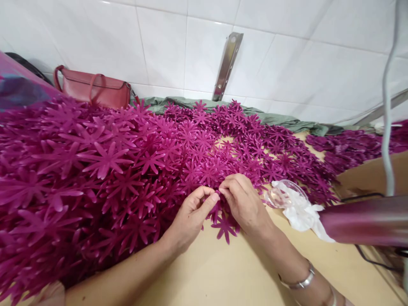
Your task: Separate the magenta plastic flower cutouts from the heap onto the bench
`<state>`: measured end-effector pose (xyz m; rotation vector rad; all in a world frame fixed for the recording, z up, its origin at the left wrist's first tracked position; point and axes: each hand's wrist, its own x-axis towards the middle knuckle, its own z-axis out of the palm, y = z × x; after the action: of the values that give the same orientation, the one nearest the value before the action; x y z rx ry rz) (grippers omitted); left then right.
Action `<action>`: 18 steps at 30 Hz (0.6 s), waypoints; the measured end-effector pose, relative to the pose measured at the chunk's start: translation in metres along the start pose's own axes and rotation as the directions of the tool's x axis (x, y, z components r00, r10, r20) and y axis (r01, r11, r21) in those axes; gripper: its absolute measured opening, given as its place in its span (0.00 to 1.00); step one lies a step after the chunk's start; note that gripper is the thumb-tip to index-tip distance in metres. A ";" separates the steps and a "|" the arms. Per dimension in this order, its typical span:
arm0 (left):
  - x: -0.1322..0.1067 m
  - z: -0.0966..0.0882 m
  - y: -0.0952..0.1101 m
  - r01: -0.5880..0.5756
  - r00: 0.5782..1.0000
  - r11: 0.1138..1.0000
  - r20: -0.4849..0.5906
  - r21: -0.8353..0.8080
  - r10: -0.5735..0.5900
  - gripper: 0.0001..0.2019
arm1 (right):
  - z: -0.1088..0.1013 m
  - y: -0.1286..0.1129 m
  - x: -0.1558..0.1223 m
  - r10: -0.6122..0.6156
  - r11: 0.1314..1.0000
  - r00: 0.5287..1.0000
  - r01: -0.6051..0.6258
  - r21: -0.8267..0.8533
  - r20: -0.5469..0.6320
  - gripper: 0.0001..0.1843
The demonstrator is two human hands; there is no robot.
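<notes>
My left hand [195,211] and my right hand [244,202] meet above the pale tabletop, fingertips almost touching. Both are closed in a pinch, with a bit of purple artificial flower [218,208] showing at the fingertips; most of it is hidden by the fingers. Just below them lies a star-shaped purple flower piece [225,228] with long narrow petals. A large heap of similar purple flowers [105,159] rises beside my left hand and spreads behind both hands.
To the right are a clear plastic dish [288,192], crumpled white tissue [302,216] and a shiny purple cylinder-like object [366,219]. A grey cable [386,106] hangs there. A red handbag [95,88] and green cloth [270,118] sit along the tiled wall [162,46], which carries a metal bracket [227,66].
</notes>
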<state>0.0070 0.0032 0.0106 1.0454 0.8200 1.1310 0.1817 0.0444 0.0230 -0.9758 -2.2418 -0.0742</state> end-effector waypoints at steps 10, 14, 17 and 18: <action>-0.010 0.004 -0.005 -0.012 0.999 0.995 0.050 -0.098 0.017 0.13 | 0.005 0.019 0.006 0.060 0.978 0.994 -0.078 -0.195 -0.094 0.09; -0.008 0.001 -0.012 -0.038 0.999 0.995 0.020 -0.092 0.040 0.07 | -0.005 0.008 0.009 0.065 0.979 0.967 -0.110 -0.171 -0.245 0.12; -0.008 0.003 -0.013 -0.057 0.998 0.987 0.015 -0.147 0.060 0.10 | -0.014 0.001 0.006 0.105 0.991 0.954 -0.123 -0.046 -0.281 0.10; -0.008 0.004 -0.013 -0.065 0.998 0.983 0.008 -0.170 0.068 0.12 | -0.017 -0.001 0.005 0.140 0.990 0.954 -0.137 0.030 -0.265 0.10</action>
<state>0.0130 -0.0066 -0.0007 0.9433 0.6694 1.2266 0.1882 0.0413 0.0391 -1.0486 -1.9222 -0.1225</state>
